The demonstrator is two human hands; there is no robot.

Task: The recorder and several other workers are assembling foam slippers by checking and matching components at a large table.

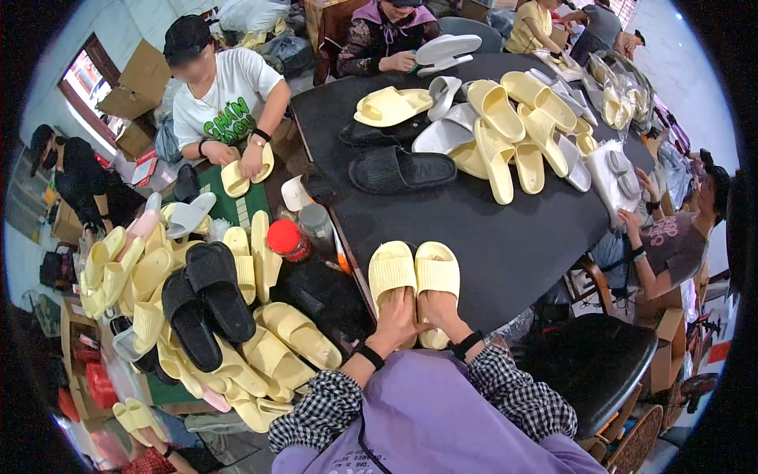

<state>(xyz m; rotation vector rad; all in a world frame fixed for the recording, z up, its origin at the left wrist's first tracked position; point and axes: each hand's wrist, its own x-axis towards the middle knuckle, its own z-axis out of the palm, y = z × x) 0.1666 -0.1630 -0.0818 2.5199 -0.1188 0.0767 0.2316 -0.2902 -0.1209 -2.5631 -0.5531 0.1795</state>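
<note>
A pair of pale yellow slide slippers lies side by side at the near edge of the black table, toes pointing away from me. My left hand (395, 316) is pushed in under the strap of the left yellow slipper (392, 267). In the same way my right hand (442, 311) reaches into the right yellow slipper (437, 268). The fingers of both hands are mostly hidden beneath the straps, and the hands hold the two slippers close together. Across the table, a black slipper (403, 169) lies beyond the pair.
Yellow, white and grey slippers (497, 154) are heaped on the black table (371, 217). At left, a large pile of yellow slippers (272, 367) carries a black pair (213, 296). A red-lidded jar (288, 240) and grey cup (316, 225) stand nearby. Several people work around with slippers.
</note>
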